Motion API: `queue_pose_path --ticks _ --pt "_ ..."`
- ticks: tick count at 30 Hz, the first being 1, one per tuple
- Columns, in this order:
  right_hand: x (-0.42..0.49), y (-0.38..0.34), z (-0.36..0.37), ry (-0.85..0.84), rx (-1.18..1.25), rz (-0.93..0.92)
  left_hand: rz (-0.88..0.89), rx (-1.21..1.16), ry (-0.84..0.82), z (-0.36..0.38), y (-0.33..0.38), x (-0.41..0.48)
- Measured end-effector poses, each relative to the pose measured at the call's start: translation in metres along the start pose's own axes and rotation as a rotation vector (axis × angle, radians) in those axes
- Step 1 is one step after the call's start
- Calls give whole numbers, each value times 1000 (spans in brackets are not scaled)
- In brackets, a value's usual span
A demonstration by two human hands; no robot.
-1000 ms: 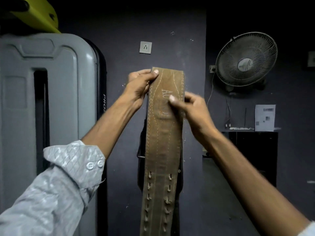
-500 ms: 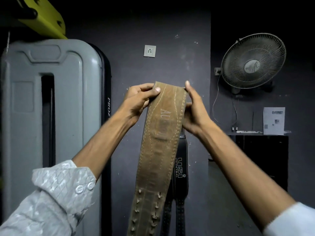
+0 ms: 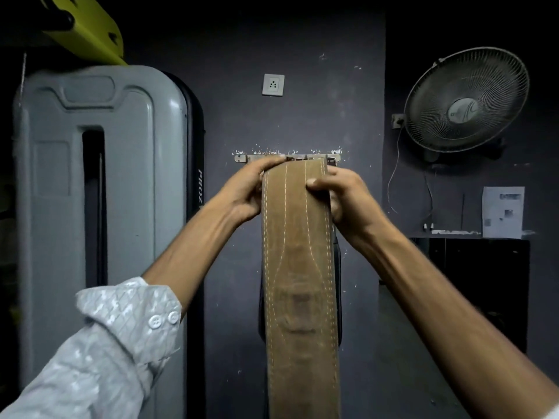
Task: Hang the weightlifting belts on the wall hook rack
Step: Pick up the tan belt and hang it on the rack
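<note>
In the head view, the tan leather belt (image 3: 299, 267) hangs with its long axis vertical, its top end raised to the metal hook rack (image 3: 242, 158) on the dark wall and its lower length running down out of the bottom of the picture. The left hand (image 3: 246, 192) grips the belt's upper left edge, its fingers (image 3: 272, 163) curled over the top end; the right hand (image 3: 344, 198) pinches the upper right edge, thumb on the stitched face and the other fingers hidden behind. Both hands are closed on the belt. Whether its top end has caught a hook cannot be told, since belt and hands cover the rack's middle. Behind it a dark belt (image 3: 338, 267) shows as a narrow strip, apparently hung there already. The tan belt looks thick and stiff, holding a flat face rather than drooping, and probably fairly heavy; its suede-like surface should give good grip. Holding it at the two top edges, as now, seems the best place, leaving the end free to go over a hook.
</note>
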State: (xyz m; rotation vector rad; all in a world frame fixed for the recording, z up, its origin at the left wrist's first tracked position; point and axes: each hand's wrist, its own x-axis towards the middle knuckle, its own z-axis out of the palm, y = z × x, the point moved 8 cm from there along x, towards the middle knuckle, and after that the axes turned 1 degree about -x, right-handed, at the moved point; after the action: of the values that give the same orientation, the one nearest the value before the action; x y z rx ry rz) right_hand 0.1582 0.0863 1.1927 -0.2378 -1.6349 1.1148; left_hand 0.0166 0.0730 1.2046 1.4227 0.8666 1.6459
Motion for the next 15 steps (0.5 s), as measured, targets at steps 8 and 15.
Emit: queue_pose_path --ticks 8,15 --pt "7 18 -34 28 192 313 228 172 -34 33 2 -12" --pt "30 21 -31 119 113 186 43 197 -181 15 -25 -20"
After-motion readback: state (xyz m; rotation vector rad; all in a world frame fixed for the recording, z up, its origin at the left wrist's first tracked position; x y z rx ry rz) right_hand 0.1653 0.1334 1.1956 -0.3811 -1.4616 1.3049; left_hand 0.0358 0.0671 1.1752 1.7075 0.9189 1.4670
